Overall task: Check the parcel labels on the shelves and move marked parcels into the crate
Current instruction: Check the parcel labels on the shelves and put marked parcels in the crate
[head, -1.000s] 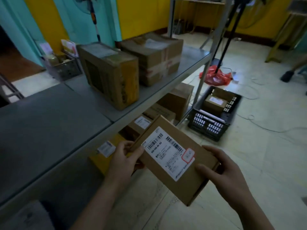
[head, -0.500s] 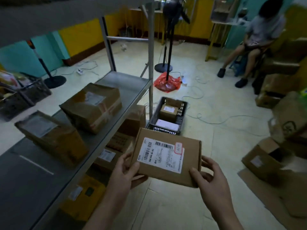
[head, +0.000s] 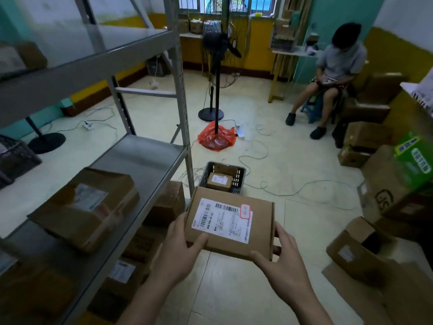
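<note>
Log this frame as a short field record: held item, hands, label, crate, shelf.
held item: flat cardboard parcel, level, label up
hands: left hand and right hand grip its near corners
label: white shipping label with a red-outlined mark
crate: black crate on the floor ahead, small parcel inside
shelf: taped parcel on the middle shelf

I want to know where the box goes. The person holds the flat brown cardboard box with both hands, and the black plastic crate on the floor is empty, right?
Not quite. The head view shows the black plastic crate already has a small brown parcel inside. The rest is right: left hand and right hand both hold the flat brown cardboard box.
</note>
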The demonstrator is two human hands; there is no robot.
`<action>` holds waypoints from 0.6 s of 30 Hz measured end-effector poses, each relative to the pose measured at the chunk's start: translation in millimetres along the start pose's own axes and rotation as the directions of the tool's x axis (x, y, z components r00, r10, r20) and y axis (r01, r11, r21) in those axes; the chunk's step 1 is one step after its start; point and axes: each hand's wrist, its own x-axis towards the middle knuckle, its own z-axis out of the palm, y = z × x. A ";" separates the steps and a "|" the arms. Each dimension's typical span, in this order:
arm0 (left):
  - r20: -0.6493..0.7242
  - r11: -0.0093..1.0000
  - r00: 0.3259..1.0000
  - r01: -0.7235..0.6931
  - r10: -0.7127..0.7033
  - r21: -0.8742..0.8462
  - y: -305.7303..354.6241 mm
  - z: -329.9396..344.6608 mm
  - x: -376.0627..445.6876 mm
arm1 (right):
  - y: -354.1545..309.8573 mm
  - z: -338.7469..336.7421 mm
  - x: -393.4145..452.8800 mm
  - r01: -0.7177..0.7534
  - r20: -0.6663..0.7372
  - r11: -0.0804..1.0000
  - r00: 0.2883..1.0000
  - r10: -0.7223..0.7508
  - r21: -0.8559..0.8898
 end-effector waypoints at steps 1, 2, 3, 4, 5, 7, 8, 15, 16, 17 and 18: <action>-0.007 1.000 1.000 -0.022 0.022 0.009 6.0 0.7 18.0 | -5.0 1.5 17.5 0.002 -0.004 1.000 1.000 -0.002 0.002; -0.009 0.999 0.999 -0.035 0.035 0.014 10.3 1.3 35.2 | -8.4 2.9 33.7 0.004 -0.008 1.000 1.000 -0.004 0.005; -0.019 0.999 0.999 -0.047 0.047 0.016 13.9 1.7 51.9 | -11.7 4.1 49.1 0.013 -0.015 1.000 1.000 -0.013 0.006; -0.030 0.998 0.998 -0.059 0.060 0.017 17.1 1.6 69.2 | -16.4 5.6 64.7 0.020 -0.022 1.000 1.000 -0.020 0.008; -0.034 0.997 0.997 -0.072 0.073 0.018 18.8 1.3 85.5 | -20.6 7.4 79.0 0.025 -0.028 1.000 0.999 -0.024 0.014; -0.024 0.995 0.995 -0.094 0.094 0.025 24.0 0.5 129.0 | -29.0 11.2 118.1 0.019 -0.055 0.999 0.998 -0.017 0.032; -0.022 0.995 0.995 -0.096 0.097 0.036 27.0 0.0 145.4 | -33.0 12.7 133.4 0.017 -0.057 0.999 0.998 -0.015 0.030; 0.021 0.984 0.988 -0.154 0.153 0.087 47.7 1.7 265.0 | -49.3 20.0 250.2 0.004 -0.069 1.000 0.998 -0.003 0.027; 0.025 0.980 0.985 -0.172 0.171 0.098 49.1 4.0 281.4 | -50.6 19.9 265.9 0.003 -0.069 1.000 0.998 -0.002 0.025; 0.039 0.978 0.985 -0.174 0.170 0.115 49.9 4.1 291.2 | -52.3 19.3 274.5 -0.003 -0.063 1.000 0.998 0.005 0.026; 0.048 0.978 0.985 -0.169 0.164 0.119 47.7 9.7 316.8 | -49.0 19.9 298.4 -0.009 -0.069 1.000 0.998 0.011 0.029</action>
